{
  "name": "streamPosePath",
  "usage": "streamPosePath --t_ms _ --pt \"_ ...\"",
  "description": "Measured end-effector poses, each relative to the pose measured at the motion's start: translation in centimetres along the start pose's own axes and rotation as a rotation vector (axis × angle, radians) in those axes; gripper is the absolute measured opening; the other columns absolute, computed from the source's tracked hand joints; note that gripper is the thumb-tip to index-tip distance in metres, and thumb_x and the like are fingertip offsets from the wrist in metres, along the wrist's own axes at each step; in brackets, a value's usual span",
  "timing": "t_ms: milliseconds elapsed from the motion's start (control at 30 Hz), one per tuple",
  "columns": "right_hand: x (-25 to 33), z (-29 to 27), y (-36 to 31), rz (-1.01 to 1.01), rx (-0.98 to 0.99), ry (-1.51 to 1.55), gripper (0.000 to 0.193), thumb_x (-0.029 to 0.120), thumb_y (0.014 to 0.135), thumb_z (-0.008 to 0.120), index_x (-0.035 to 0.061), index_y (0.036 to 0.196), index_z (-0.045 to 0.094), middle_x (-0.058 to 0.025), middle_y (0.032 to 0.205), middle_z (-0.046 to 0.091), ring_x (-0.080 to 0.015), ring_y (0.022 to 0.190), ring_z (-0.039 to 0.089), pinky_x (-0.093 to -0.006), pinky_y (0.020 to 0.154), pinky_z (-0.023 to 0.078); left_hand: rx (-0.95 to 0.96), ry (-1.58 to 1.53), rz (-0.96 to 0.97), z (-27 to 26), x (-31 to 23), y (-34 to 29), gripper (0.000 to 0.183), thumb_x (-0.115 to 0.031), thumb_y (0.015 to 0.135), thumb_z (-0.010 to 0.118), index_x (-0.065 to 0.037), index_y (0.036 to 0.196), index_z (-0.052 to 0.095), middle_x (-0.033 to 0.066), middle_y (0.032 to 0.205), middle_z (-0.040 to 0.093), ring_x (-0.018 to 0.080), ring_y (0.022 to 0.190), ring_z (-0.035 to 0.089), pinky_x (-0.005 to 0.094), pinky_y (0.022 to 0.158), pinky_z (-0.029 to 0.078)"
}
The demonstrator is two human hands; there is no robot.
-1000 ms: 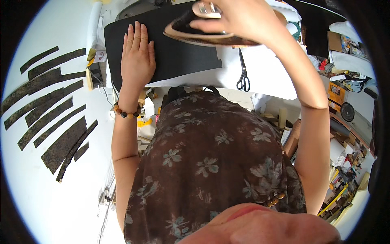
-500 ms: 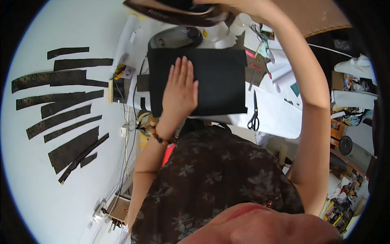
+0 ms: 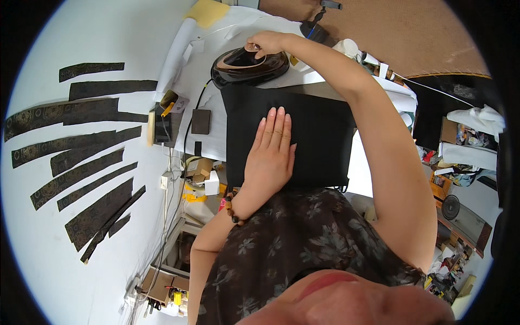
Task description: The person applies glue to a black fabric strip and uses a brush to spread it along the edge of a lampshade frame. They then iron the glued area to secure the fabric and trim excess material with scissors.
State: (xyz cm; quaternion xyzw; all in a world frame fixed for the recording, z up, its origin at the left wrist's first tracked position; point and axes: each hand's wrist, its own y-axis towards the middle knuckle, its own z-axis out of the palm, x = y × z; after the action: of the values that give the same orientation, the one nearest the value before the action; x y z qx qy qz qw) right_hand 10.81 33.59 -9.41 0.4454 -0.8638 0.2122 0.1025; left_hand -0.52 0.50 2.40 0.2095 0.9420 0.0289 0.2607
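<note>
My left hand (image 3: pixel 271 154) lies flat on a black sheet (image 3: pixel 322 141), fingers stretched forward and thumb out to the right. The sheet looks smooth and matte; its near edge reaches my clothes. Beyond its far edge, an iron (image 3: pixel 249 69) with a dark glossy body rests on the table, seemingly on its base. My right hand (image 3: pixel 269 42) is closed around the iron's handle, the arm reaching far forward. Part of the grip is hidden by the fingers. A small dark block (image 3: pixel 201 122) lies left of the sheet, apart from it.
White paper (image 3: pixel 187 70) covers the table at the far left. A cord (image 3: pixel 201 97) runs from the iron down the left side. Dark patterned strips (image 3: pixel 81 111) are fixed to the white wall. A yellow pad (image 3: pixel 208 12) lies at the back, and boxes (image 3: pixel 201 167) stand lower left.
My right hand has brought the iron down from the air onto the table. The black sheet has shifted right and toward me under my left hand. The scissors are now mostly covered.
</note>
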Motion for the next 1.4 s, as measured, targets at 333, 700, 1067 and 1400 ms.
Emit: streamPosePath --t_ms 333,700,1067,1400 --pt "-13.1 4.6 -17.2 0.771 -0.837 0.336 0.037 0.0 0.074 0.062 0.0054 0.11 0.059 -0.0102 0.102 0.067 -0.0231 0.095 0.066 -0.0344 0.085 0.052 -0.231 -0.244 -0.069 -1.9 -1.1 0.7 0.043 -0.001 0.086 0.06 0.004 0.128 0.054 0.0218 0.131 0.053 0.0381 0.13 0.045 0.0498 0.111 0.031" --pt "-10.7 16.0 -11.3 0.707 -0.853 0.689 0.102 0.026 0.051 0.091 0.0027 0.135 0.038 -0.0185 0.13 0.055 -0.0296 0.118 0.056 -0.0361 0.098 0.046 -0.188 0.592 -0.105 -19.6 -19.9 -0.2 0.039 -0.005 0.088 0.052 0.005 0.125 0.042 0.0156 0.103 0.061 0.0238 0.089 0.063 0.0379 0.086 0.045" --pt "0.1 7.7 -25.2 0.151 -1.479 0.934 0.08 0.019 0.059 0.091 0.0031 0.123 0.046 -0.0107 0.115 0.057 -0.0222 0.107 0.058 -0.0361 0.09 0.049 -0.439 -0.742 -0.233 -1.1 -13.7 4.1 0.033 0.001 0.085 0.066 0.003 0.116 0.057 0.0163 0.108 0.064 0.0252 0.097 0.064 0.0354 0.088 0.051" --pt "14.8 2.3 -42.9 0.008 -1.383 0.743 0.106 0.014 0.06 0.088 0.0064 0.148 0.029 -0.0125 0.13 0.049 -0.025 0.12 0.051 -0.0404 0.097 0.046 -0.26 -1.3 -0.001 4.5 -20.0 10.7 0.065 -0.015 0.075 0.084 0.001 0.124 0.044 0.0101 0.11 0.061 0.0169 0.102 0.062 0.029 0.087 0.051"
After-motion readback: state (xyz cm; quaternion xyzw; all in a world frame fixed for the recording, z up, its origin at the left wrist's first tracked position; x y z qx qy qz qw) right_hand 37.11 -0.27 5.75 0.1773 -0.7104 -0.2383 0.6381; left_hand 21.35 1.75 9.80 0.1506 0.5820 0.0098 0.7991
